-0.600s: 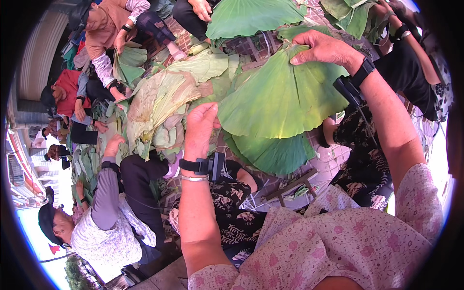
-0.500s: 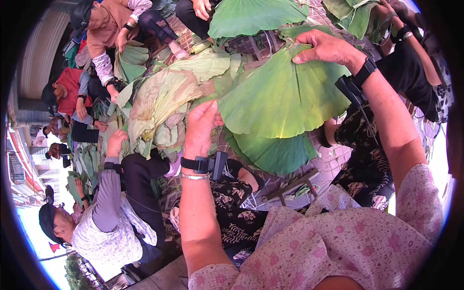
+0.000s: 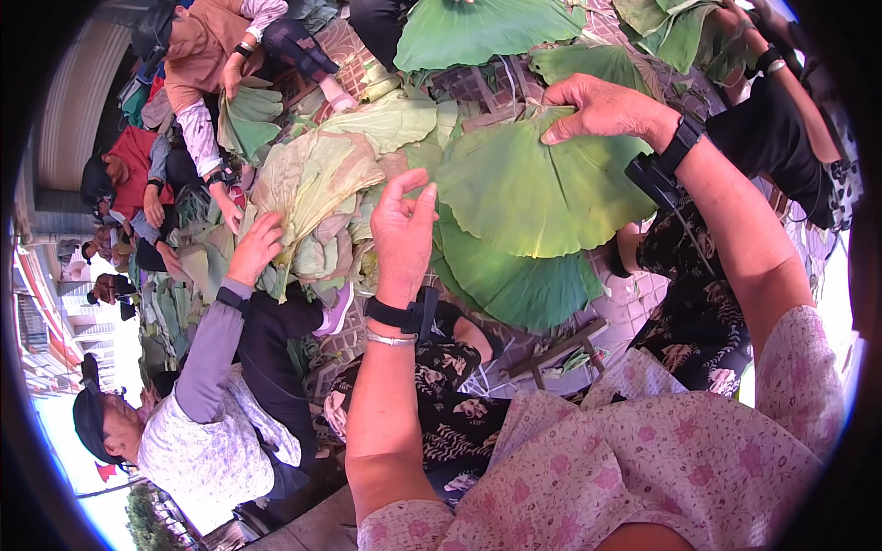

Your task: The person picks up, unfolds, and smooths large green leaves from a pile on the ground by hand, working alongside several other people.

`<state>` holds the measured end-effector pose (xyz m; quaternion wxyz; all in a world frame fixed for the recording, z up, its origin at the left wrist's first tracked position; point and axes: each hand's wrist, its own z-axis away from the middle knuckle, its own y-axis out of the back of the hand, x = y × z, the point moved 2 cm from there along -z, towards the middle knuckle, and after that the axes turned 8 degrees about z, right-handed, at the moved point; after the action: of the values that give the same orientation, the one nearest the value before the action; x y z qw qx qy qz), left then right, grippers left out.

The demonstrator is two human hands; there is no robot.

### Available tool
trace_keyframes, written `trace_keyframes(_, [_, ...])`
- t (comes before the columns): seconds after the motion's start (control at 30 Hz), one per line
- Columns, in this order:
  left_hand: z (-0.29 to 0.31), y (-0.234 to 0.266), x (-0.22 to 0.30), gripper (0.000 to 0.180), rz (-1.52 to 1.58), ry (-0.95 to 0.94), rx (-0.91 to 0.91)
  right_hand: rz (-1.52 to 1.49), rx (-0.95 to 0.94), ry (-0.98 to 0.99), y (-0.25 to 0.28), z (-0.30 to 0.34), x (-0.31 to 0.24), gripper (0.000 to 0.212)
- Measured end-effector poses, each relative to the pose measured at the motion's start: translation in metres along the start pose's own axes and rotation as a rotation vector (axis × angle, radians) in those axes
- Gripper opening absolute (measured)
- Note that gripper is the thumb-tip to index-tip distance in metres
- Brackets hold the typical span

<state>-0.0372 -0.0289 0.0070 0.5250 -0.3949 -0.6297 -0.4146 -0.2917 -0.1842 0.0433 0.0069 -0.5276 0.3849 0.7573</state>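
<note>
My right hand (image 3: 617, 112) pinches a large yellow-green lotus leaf (image 3: 542, 193) at its upper edge, the thumb on the near face. The leaf hangs fanned out, with its scalloped lower edge toward me. Just past its left edge is my left hand (image 3: 402, 243), raised with the fingers parted and nothing between them. Darker green lotus leaves (image 3: 533, 289) lie below the held leaf and are partly covered by it. To the left of my left hand spreads a heap of pale, wilted lotus leaves (image 3: 317, 184).
A co-worker in a lilac-sleeved top (image 3: 207, 450) sits at the left, one hand at the wilted heap. Other people handle leaves at the upper left and upper right. A broad green leaf (image 3: 487, 37) is at the far side. A small wooden frame (image 3: 560, 354) stands on the brick floor.
My left hand has let go of the leaf's left edge and its fingers have opened. My right hand has shifted slightly left and nearer with the leaf. The lilac-sleeved co-worker's hand has reached farther right.
</note>
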Motion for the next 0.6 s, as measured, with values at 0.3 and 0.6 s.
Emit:
trace_keyframes(0.3, [0.008,-0.018,-0.01,0.024,-0.025,0.131,-0.177,0.043,-0.094,0.058,-0.022,-0.001,-0.013,0.024])
trace_keyframes(0.6, [0.009,-0.017,-0.012,0.014,-0.017,0.222,-0.202,0.101,-0.085,0.078,-0.025,-0.002,-0.003,0.026])
